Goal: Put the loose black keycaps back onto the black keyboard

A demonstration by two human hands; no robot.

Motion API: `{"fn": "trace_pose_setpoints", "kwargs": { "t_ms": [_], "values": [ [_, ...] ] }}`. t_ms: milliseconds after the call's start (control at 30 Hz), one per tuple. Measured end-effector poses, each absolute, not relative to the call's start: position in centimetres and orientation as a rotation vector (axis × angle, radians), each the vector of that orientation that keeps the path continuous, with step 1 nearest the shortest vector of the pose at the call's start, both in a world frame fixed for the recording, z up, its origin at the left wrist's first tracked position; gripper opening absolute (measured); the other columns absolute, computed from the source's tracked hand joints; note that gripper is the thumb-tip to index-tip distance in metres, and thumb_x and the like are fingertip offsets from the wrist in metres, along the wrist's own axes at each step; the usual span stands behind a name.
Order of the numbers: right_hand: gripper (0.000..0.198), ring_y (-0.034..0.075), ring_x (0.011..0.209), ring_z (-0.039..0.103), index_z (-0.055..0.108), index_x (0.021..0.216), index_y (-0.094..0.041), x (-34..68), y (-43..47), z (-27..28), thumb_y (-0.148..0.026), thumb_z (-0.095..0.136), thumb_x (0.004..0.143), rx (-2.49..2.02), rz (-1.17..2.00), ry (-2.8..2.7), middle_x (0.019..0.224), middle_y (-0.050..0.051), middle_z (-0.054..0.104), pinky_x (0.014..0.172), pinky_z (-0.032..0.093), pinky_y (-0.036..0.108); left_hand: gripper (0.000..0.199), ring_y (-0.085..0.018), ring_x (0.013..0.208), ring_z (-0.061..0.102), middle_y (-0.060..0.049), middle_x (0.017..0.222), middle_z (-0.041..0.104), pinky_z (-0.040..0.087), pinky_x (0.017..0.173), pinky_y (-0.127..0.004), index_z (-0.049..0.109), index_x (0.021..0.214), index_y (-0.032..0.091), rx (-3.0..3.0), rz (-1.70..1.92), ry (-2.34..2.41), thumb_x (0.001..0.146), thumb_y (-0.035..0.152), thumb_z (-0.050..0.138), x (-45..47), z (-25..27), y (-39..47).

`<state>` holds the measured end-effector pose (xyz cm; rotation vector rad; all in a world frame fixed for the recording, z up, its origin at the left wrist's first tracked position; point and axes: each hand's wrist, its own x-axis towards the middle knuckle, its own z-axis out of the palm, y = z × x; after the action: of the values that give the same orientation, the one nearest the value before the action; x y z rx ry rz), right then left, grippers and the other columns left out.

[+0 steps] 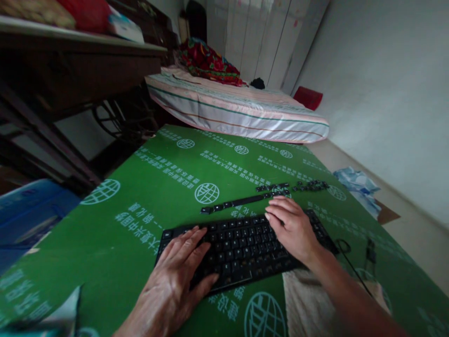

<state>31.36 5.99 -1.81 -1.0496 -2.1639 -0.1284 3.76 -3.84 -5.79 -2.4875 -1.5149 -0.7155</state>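
A black keyboard (242, 243) lies at a slant on the green board. My left hand (178, 267) rests on its left end, fingers stretched out and the thumb apart along the front edge. Over the right part of the keyboard is my right hand (289, 224), its fingers bent and pressed together near the back edge. Whatever those fingertips may hold is hidden. Behind the keyboard runs a line of loose black keycaps (217, 207), with a shorter row (271, 187) beyond it. A small heap of keycaps (312, 186) lies farther right.
Under my right forearm is a beige cloth (305, 304). A black cable (354, 267) and a small dark tool-like object (371, 252) lie to the right. The green board (157, 173) reaches toward a bed (245, 110). A blue container (31, 210) stands at left, below a dark wooden table (87, 65).
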Motion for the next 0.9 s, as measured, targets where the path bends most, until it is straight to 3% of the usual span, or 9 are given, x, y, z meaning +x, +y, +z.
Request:
{"fn": "trace_pose_setpoints", "kwargs": {
  "t_ms": [300, 900],
  "values": [
    [0.011, 0.019, 0.094, 0.059, 0.073, 0.082, -0.022, 31.7, 16.2, -1.3, -0.017, 0.064, 0.082, -1.333, -0.069, -2.551, 0.095, 0.005, 0.070, 0.085, 0.048, 0.032, 0.050, -0.034, 0.123, 0.052, -0.014, 0.137, 0.053, 0.051, 0.094, -0.050, 0.058, 0.121, 0.018, -2.463, -0.698, -1.515, 0.082, 0.048, 0.062, 3.7, -5.8, -4.0],
    [0.012, 0.021, 0.100, 0.059, 0.075, 0.087, -0.021, 30.7, 20.7, -2.2, -0.018, 0.070, 0.078, -1.321, 0.040, -2.926, 0.095, 0.006, 0.070, 0.084, 0.046, 0.031, 0.050, -0.034, 0.129, 0.045, -0.014, 0.141, 0.048, 0.048, 0.097, -0.053, 0.052, 0.125, 0.018, -2.486, -0.700, -1.559, 0.082, 0.042, 0.063, 3.7, -6.2, -4.3]
  ]
}}
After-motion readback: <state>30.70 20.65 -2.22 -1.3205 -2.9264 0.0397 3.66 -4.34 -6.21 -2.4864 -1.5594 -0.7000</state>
